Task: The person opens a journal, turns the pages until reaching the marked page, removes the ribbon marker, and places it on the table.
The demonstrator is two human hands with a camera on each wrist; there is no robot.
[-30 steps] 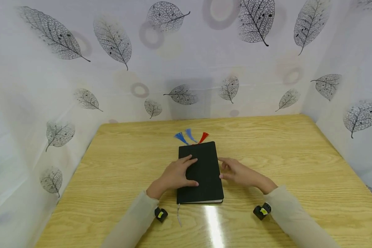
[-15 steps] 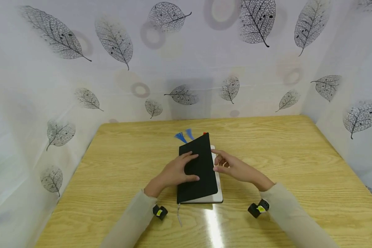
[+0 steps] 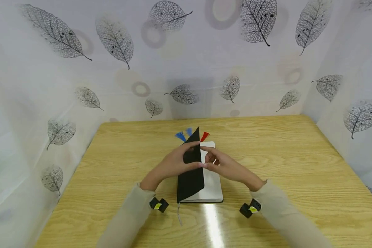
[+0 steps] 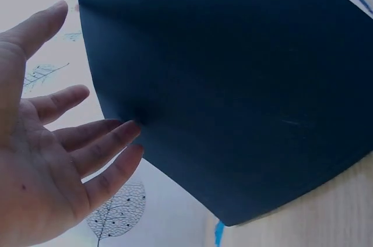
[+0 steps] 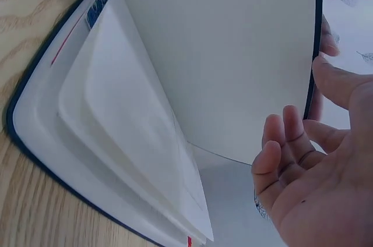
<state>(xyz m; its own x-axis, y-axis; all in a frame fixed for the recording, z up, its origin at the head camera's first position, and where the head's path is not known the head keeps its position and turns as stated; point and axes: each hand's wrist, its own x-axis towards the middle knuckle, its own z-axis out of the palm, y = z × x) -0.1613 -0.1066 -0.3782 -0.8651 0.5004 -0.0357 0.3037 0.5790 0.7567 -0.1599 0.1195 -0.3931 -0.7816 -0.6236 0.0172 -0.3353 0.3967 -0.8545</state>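
Observation:
A black notebook lies on the table with its front cover raised steeply, baring white pages. Against the cover's outer side rests my left hand; its spread fingers touch the dark surface in the left wrist view, and its thumb points to the free edge. My right hand is on the page side, its thumb and index finger at that same edge, the other fingers loosely bent. Both thumb tips meet there in the head view. Blue tassels and a red tassel stick out at the notebook's top.
A thin ribbon trails from the notebook's lower left corner over the wooden table. Leaf-patterned cloth stands behind the table and at both sides. Each wrist wears a small black camera.
The notebook's cover has risen from lying flat to steeply upright, turning leftward, and pages have come into view. My right hand has moved left with the cover's edge; my left fingers have shifted toward it.

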